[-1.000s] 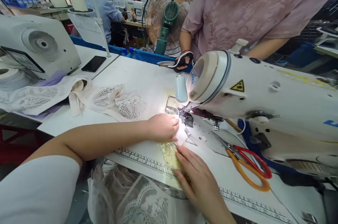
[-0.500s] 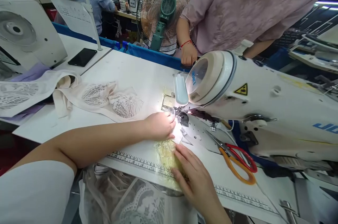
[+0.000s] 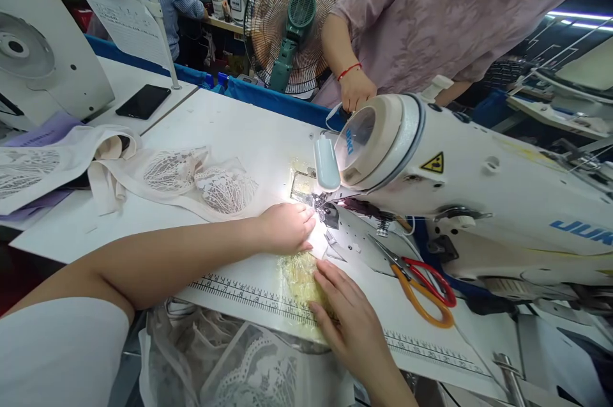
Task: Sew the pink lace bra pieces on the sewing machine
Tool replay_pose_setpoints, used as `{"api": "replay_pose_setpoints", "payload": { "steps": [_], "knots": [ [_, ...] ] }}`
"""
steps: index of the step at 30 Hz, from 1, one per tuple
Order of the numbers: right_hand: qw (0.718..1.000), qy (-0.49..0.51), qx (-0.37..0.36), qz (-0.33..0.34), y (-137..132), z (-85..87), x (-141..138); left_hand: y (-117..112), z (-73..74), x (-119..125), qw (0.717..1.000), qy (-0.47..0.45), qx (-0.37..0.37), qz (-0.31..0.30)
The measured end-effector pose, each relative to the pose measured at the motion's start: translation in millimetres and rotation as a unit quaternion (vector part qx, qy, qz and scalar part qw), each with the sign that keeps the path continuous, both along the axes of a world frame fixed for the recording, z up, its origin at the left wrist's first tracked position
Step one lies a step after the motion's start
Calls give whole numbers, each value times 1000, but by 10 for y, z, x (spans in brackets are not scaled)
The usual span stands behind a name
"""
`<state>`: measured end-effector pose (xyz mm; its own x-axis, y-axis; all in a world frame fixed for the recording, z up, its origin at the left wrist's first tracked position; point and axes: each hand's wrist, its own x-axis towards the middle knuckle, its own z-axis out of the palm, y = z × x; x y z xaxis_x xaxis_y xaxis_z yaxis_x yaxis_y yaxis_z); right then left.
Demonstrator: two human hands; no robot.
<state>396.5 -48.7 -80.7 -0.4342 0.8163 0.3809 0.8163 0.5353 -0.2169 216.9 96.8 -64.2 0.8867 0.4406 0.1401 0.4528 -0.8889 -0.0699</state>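
Observation:
My left hand rests knuckles-up on a pale lace piece just left of the needle area of the white sewing machine, fingers curled together and pressing the cloth. Lying flat on the same lace strip at the table's near edge, over the printed ruler, is my right hand, its fingers stretched out. The machine's lamp lights the cloth between both hands.
Orange and red scissors lie on the machine bed at right. Lace bra pieces and a phone lie at left. A person in pink stands behind the machine, hand near its head. A fan stands beyond.
The standing person's hand, which held black scissors a second ago, has lifted and now shows none. My hands have stayed on the lace. The view shifted slightly.

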Motion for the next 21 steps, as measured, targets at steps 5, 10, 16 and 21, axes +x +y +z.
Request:
{"api": "replay_pose_setpoints", "payload": {
  "steps": [5, 10, 16, 21],
  "knots": [
    [1000, 1, 0, -1, -3, -13, -6, 98, 8, -33, 1000, -2, -2, -14],
    [1000, 2, -18, 0, 2, 18, 18, 74, 111, -60, 999, 8, 15, -34],
    [999, -8, -37, 2, 209, 195, 99, -193, 186, -58, 996, 5, 48, -74],
    [985, -115, -127, -32, 470, 314, 72, -282, 152, -126, 997, 23, 57, -38]
  ]
}}
